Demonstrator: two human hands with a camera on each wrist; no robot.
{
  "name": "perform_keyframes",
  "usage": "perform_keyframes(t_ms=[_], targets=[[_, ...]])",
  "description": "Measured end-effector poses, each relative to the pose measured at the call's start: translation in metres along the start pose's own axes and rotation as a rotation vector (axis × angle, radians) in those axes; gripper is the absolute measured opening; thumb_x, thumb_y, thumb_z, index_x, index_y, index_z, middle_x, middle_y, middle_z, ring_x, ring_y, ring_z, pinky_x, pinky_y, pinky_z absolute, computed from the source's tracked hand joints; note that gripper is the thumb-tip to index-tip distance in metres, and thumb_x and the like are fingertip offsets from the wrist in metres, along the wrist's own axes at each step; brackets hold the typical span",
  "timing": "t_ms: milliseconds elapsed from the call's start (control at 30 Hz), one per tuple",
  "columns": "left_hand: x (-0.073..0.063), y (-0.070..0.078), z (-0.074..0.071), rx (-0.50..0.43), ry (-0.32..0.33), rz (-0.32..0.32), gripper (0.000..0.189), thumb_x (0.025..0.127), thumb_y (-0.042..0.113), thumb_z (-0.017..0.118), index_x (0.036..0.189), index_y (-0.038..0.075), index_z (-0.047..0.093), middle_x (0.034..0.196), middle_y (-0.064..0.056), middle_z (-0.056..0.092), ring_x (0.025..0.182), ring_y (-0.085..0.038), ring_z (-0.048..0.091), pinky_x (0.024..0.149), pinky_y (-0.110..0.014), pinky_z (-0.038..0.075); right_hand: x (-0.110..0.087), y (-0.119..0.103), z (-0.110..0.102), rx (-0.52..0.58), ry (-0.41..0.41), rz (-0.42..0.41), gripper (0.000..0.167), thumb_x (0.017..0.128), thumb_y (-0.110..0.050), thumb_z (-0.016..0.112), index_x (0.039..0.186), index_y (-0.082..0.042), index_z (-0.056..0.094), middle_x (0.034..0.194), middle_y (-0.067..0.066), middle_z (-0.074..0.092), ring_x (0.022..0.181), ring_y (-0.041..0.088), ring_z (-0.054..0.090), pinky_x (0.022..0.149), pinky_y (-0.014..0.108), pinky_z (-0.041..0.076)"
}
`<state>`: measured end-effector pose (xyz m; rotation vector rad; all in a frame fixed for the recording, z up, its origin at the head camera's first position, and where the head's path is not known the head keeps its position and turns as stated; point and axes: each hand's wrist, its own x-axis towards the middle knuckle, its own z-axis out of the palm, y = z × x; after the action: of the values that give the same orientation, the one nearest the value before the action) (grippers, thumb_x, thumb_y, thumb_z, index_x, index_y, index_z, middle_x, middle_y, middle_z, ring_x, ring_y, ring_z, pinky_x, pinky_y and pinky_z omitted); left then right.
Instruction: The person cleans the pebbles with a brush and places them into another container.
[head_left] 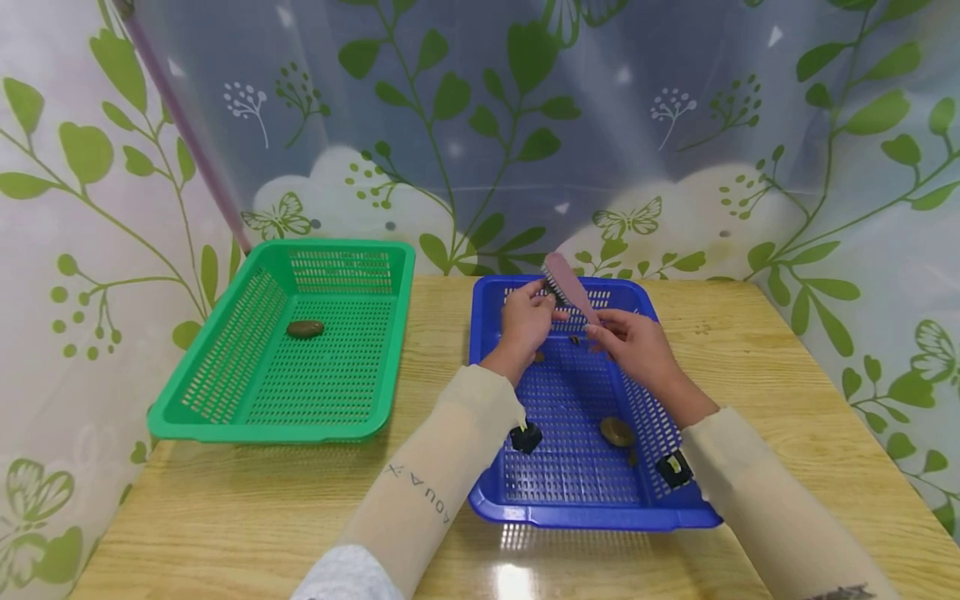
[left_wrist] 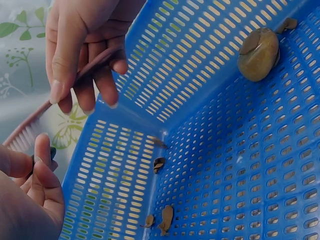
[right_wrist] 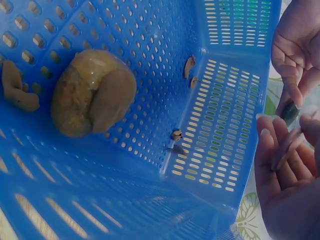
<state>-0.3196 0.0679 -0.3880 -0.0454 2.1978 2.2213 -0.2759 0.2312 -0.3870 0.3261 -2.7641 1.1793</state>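
My right hand [head_left: 637, 343] grips the handle of a pink brush [head_left: 572, 285] with pale bristles, tilted over the far end of the blue basket [head_left: 585, 517]. My left hand [head_left: 523, 323] pinches a small, dark, smooth stone [right_wrist: 290, 113] close to the bristles. Fingers hide most of this stone. Inside the blue basket, toward its near right side, lies a yellow-brown stone [head_left: 617, 432] with a patch of dried mud on it. Small brown flakes [left_wrist: 166, 219] are scattered on the basket floor near the far wall.
Left of the blue basket stands a green basket [head_left: 277, 432] holding one brown oval stone [head_left: 305, 329]. Both baskets rest on a wooden table [head_left: 435, 492]. A leaf-patterned curtain [head_left: 480, 150] hangs behind the table and along its sides.
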Motion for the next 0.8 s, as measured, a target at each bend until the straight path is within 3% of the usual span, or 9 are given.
perform_keyframes(t_ms=[67,133,233,367,600,800], targets=[[-0.0002,-0.0004,0.0,0.001,-0.002,0.009,0.037,0.101,0.005,0.05,0.138,0.0,0.052,0.111,-0.017,0.07,0.083,-0.024,0.072,0.065,-0.02,0.047,-0.0004,-0.0002,0.0001,-0.004,-0.031,0.001,0.039,0.099,-0.026,0.057,0.126,0.003,0.06,0.093,0.017,0.072,0.072,0.018,0.066,0.058,0.025,0.05],[-0.0003,-0.001,-0.0001,0.004,-0.001,0.016,0.037,0.1,0.004,0.049,0.137,0.0,0.053,0.11,-0.017,0.07,0.083,-0.025,0.072,0.066,-0.022,0.05,-0.0004,0.0006,0.0005,0.002,-0.051,0.007,0.039,0.099,-0.026,0.057,0.126,0.002,0.06,0.092,0.016,0.073,0.071,0.017,0.064,0.058,0.026,0.05],[-0.0005,-0.0017,-0.0001,0.007,0.0,0.011,0.036,0.101,0.004,0.049,0.137,0.001,0.053,0.109,-0.016,0.07,0.083,-0.024,0.072,0.084,-0.03,0.053,-0.0008,0.0015,0.0005,0.023,-0.072,0.016,0.039,0.099,-0.025,0.057,0.127,0.002,0.059,0.092,0.016,0.072,0.071,0.016,0.064,0.058,0.025,0.05],[-0.001,-0.0021,-0.0005,0.011,0.001,-0.009,0.038,0.102,0.008,0.049,0.139,0.003,0.051,0.111,-0.013,0.071,0.084,-0.021,0.071,0.102,-0.04,0.045,-0.0012,0.0019,0.0002,0.03,-0.079,0.025,0.04,0.099,-0.025,0.056,0.128,0.003,0.059,0.094,0.017,0.072,0.073,0.015,0.066,0.059,0.024,0.051],[0.0002,-0.0018,-0.0008,0.008,0.004,-0.016,0.039,0.102,0.011,0.049,0.14,0.004,0.05,0.108,-0.011,0.072,0.085,-0.019,0.071,0.094,-0.04,0.049,-0.0016,-0.0002,-0.0015,0.021,-0.075,0.045,0.042,0.099,-0.028,0.056,0.127,0.003,0.059,0.094,0.017,0.073,0.075,0.019,0.068,0.059,0.023,0.052],[-0.0004,0.0002,-0.0013,0.008,0.005,-0.015,0.038,0.102,0.009,0.049,0.139,0.003,0.051,0.11,-0.013,0.071,0.085,-0.021,0.071,0.099,-0.041,0.046,-0.0008,0.0,-0.0021,0.006,-0.07,0.051,0.037,0.099,-0.026,0.057,0.123,0.002,0.062,0.09,0.015,0.073,0.073,0.023,0.066,0.056,0.025,0.05]])
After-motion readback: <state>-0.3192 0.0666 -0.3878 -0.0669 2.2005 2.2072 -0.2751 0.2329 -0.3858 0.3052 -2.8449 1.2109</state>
